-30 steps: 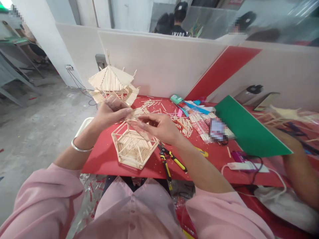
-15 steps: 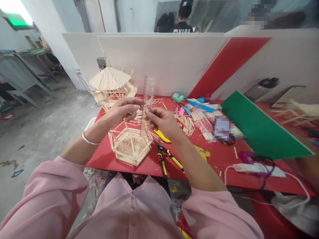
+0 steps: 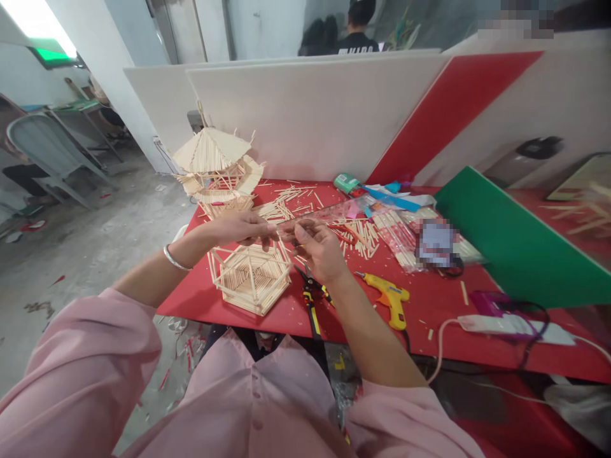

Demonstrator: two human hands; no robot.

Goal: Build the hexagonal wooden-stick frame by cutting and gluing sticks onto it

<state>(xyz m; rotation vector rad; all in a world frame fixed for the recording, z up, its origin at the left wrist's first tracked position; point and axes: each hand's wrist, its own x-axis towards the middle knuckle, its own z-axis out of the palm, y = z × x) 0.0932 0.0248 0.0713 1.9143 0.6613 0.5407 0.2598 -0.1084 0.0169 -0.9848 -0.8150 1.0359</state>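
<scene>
The right hand (image 3: 321, 249) has its thumb and bent fingers closed on a clear ruler (image 3: 329, 214), which lies slantwise above the table (image 3: 443, 296), its free end pointing far and right. The left hand (image 3: 245, 228) is just to the left, fingers stretched toward the ruler's near end; whether it grips anything there, I cannot tell. Below and nearer than both hands, a six-sided stick frame (image 3: 249, 299) sits near the table's near edge, its floor laid in rings of sticks. To its right lie pliers (image 3: 310, 308) with black and yellow handles, then a yellow glue gun (image 3: 392, 296). A stick tower (image 3: 210, 152) with a sloped roof stands at the far left. Loose sticks (image 3: 360, 236) are scattered beyond the hands, with packed sticks (image 3: 394, 238) to their right, and a green board (image 3: 515, 245) leans farther right.
</scene>
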